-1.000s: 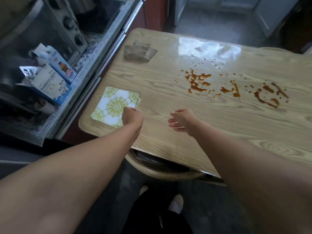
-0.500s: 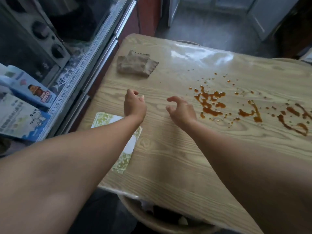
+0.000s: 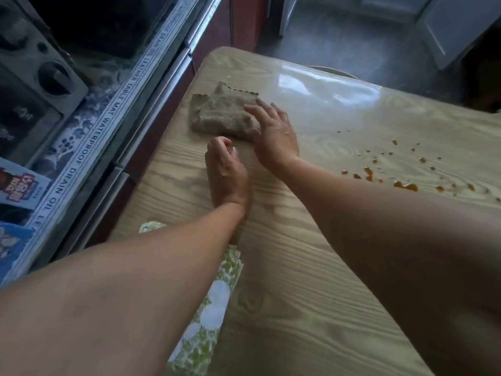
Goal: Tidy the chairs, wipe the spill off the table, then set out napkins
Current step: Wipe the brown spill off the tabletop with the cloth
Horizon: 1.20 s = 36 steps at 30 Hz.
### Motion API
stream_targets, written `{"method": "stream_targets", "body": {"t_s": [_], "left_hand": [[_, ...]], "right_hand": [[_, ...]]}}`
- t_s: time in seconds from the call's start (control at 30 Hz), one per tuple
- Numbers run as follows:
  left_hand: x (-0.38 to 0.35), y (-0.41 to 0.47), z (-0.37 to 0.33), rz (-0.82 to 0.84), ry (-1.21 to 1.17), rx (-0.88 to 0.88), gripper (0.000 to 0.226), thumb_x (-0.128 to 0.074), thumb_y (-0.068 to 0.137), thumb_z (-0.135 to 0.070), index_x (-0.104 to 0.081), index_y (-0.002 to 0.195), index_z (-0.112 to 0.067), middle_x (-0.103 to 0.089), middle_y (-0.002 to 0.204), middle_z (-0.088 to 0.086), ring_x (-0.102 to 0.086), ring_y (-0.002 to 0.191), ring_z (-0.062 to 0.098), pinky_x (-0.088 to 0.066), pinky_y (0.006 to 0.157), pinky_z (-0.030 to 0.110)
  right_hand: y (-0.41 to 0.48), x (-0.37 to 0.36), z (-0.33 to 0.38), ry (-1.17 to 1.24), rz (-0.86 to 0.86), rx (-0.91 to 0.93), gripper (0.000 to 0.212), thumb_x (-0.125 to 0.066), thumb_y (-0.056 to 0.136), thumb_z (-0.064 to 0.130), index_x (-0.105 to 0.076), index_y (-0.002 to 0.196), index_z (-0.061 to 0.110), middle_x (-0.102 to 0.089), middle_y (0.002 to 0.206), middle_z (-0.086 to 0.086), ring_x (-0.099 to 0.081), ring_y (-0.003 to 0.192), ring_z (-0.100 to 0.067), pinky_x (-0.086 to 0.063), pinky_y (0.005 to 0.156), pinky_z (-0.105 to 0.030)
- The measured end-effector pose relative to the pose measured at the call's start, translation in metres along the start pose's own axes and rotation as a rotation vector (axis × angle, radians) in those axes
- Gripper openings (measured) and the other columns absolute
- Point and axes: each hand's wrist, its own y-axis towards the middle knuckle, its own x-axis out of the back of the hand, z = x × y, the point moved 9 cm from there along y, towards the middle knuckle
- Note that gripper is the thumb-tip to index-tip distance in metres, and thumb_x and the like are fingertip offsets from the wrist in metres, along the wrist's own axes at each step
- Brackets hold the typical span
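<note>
right hand [image 3: 273, 134] is lying flat on the brown cloth [image 3: 222, 115], fingers straight and spread over its right-hand edge. so it's touching, not gripping yet. can't see the thumb well enough to say if it's tucked under. left hand [image 3: 227, 172] sits just on the near side of the cloth, right beside the right wrist, fingers loosely curled round nothing.

progress-wise i'd say we're at the start of the wiping bit. the spill [image 3: 404, 185] is all there, orange-brown drips and blobs off to the right of the right hand, well apart from the cloth, nothing smeared that i can see. the napkins [image 3: 214, 313] are in one stack back under the left forearm near the table [image 3: 298, 267] edge, so not set out. chairs: one curved chair back [image 3: 332, 70] shows past the far edge beyond the hands and looks pushed in, the rest i can't see.

so left to do: grab cloth, wipe, then napkins.
</note>
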Motion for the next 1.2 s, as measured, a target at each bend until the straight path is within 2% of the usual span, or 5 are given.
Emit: {"method": "stream_targets", "body": {"t_s": [0.37, 0.57, 0.77, 0.97, 1.2], "left_hand": [[-0.02, -0.002, -0.003, 0.137, 0.202, -0.126, 0.015, -0.045, 0.092, -0.019, -0.054, 0.1, -0.01, -0.059, 0.1, 0.013, -0.056, 0.095, 0.035, -0.037, 0.082, 0.04], [-0.021, -0.007, -0.012, 0.178, 0.263, -0.16, 0.021, -0.039, 0.091, -0.025, -0.053, 0.096, -0.011, -0.061, 0.101, 0.015, -0.058, 0.097, 0.036, -0.043, 0.082, 0.046], [-0.021, -0.011, -0.019, 0.202, 0.341, -0.246, 0.015, -0.043, 0.09, -0.027, -0.054, 0.094, -0.017, -0.059, 0.098, 0.011, -0.057, 0.091, 0.033, -0.042, 0.077, 0.043], [-0.03, -0.017, -0.024, 0.275, 0.451, -0.339, 0.019, -0.044, 0.088, -0.035, -0.058, 0.093, -0.023, -0.057, 0.095, 0.005, -0.055, 0.088, 0.029, -0.041, 0.077, 0.042], [-0.028, -0.017, -0.028, 0.269, 0.434, -0.345, 0.021, -0.045, 0.09, -0.036, -0.059, 0.093, -0.021, -0.058, 0.094, 0.008, -0.056, 0.088, 0.031, -0.041, 0.075, 0.041]], "right_hand": [[0.007, 0.009, 0.004, -0.22, -0.105, 0.094, 0.027, -0.052, 0.085, 0.04, -0.072, 0.097, 0.027, -0.064, 0.112, 0.004, -0.053, 0.111, -0.025, -0.039, 0.09, -0.035], [-0.01, 0.019, -0.005, -0.285, -0.173, 0.117, 0.038, -0.053, 0.084, 0.036, -0.059, 0.118, 0.018, -0.057, 0.123, -0.007, -0.053, 0.112, -0.03, -0.04, 0.092, -0.038], [-0.004, -0.016, -0.019, -0.221, 0.116, 0.186, 0.044, -0.038, 0.102, 0.026, -0.039, 0.145, 0.03, -0.022, 0.16, 0.007, -0.01, 0.15, -0.017, -0.004, 0.122, -0.039], [0.01, 0.021, -0.103, -0.316, 0.095, -0.233, 0.051, -0.024, 0.105, 0.019, -0.022, 0.15, 0.043, -0.006, 0.162, 0.01, 0.004, 0.15, -0.022, 0.003, 0.121, -0.042], [-0.03, 0.013, -0.082, -0.322, 0.12, -0.143, 0.056, -0.031, 0.104, 0.02, -0.014, 0.149, 0.049, -0.001, 0.163, 0.006, 0.01, 0.149, -0.026, 0.004, 0.121, -0.044]]}}
